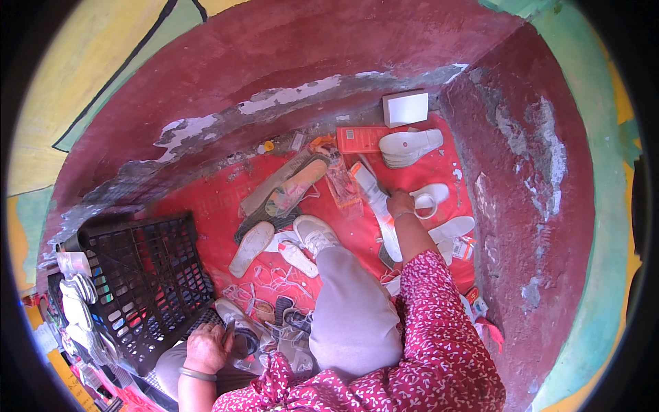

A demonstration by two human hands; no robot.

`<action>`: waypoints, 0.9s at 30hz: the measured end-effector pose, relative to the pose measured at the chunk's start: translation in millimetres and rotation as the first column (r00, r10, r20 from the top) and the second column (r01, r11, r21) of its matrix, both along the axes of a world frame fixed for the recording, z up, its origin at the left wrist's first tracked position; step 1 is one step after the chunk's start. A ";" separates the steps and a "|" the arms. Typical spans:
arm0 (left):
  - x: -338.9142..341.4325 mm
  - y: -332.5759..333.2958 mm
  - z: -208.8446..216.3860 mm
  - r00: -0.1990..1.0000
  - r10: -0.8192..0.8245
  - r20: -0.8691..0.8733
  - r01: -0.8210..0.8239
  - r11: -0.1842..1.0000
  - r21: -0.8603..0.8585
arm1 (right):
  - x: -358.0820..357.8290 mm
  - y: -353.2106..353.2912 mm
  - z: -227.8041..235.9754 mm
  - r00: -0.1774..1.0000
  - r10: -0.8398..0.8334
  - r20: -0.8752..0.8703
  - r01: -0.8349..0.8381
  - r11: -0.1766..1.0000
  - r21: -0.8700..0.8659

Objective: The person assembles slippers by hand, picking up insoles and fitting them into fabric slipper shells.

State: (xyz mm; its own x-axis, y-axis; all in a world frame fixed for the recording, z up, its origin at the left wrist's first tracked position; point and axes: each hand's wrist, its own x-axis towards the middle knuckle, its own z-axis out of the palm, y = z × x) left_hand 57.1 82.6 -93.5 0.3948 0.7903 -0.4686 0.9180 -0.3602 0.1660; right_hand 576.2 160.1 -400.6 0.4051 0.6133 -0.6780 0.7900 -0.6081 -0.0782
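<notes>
My left hand (206,347) is at the lower left, fingers curled and closed beside a dark, narrow thing; what it grips is hidden. Just right of it lie a grey shoe (237,317) and a crumpled clear plastic bag (294,351). My right hand (401,204) reaches forward, its bent fingers closed at the edge of a long pack of white insoles (375,193) with orange print. Next to that hand, on the right, sits a white piece with a raised loop (431,198). White insoles (453,228) lie nearer me.
A black plastic crate (147,281) stands tilted at the left. Patterned insoles (298,187), a red box (360,140), stacked white insoles (410,146) and a white box (406,109) lie on the red sheet (213,206). Peeling maroon walls (542,206) enclose it. White laces (271,283) are scattered near my shoe.
</notes>
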 end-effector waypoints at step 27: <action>-7.5 0.0 -2.2 0.996 0.050 -0.078 -0.053 0.998 -0.034 | 52.6 94.8 -63.4 -0.331 -0.258 -0.908 0.926 -0.276 -0.259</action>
